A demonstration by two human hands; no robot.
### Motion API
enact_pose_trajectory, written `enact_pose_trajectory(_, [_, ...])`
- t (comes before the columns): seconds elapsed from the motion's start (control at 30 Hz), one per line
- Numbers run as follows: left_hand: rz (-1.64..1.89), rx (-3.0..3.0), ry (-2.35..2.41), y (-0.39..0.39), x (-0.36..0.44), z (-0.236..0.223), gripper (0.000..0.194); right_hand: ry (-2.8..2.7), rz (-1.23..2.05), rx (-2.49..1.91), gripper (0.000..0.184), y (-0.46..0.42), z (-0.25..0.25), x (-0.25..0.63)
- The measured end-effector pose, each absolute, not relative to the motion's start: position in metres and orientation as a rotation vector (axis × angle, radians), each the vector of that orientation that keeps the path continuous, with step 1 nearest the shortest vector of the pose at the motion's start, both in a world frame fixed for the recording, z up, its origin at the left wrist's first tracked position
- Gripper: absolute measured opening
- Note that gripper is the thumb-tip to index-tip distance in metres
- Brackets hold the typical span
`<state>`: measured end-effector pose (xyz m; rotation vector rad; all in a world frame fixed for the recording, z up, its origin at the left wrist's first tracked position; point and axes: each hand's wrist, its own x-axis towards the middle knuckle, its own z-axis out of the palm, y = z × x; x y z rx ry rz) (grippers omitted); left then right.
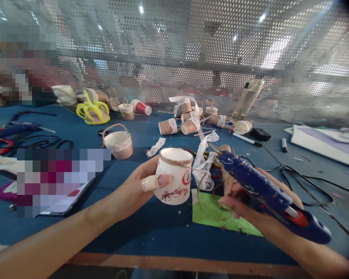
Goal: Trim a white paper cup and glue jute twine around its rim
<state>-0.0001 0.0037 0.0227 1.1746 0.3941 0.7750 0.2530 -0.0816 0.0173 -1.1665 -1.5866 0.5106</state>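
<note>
My left hand (144, 180), its thumb banded with a pale wrap, grips a white paper cup (176, 190) printed with red blossoms. Jute twine (177, 161) runs round the cup just below its rim, and a loose end trails off to the right. In my right hand (235, 199) is a blue glue gun (256, 180), its nozzle pointing up and left toward the cup but apart from it. The fingertips of that hand also appear to pinch a length of twine. Below them lies a green sheet (212, 217), and white lace (205, 170) is behind the cup.
A twine-handled basket (119, 145) stands at the left near a phone (75, 193). Several wrapped cups (189, 126) lie at the back by a perforated metal screen (163, 50). Cables (302, 178) and papers (325, 149) are on the right; pliers (1, 145) lie far left.
</note>
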Motion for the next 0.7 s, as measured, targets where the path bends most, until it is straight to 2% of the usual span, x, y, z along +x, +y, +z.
enact_pose_trajectory(0.1, [0.808, 1.169, 0.387, 0.0039, 0.0009, 0.0243, 0.041, -1.634, 0.565, -1.126, 0.035, -0.0852, 0.0192, 0.2531])
enact_pose_trajectory(0.33, [0.797, 1.174, 0.376, 0.0014, 0.0, 0.0264, 0.043, -1.835, 0.454, -1.001, 0.016, -0.0794, 0.0238, 0.2589])
enact_pose_trajectory(0.7, [0.738, 1.22, 0.405, 0.0017, -0.005, 0.0196, 0.049, -1.877, 0.497, -1.053, 0.022, -0.0799, 0.0184, 0.2626])
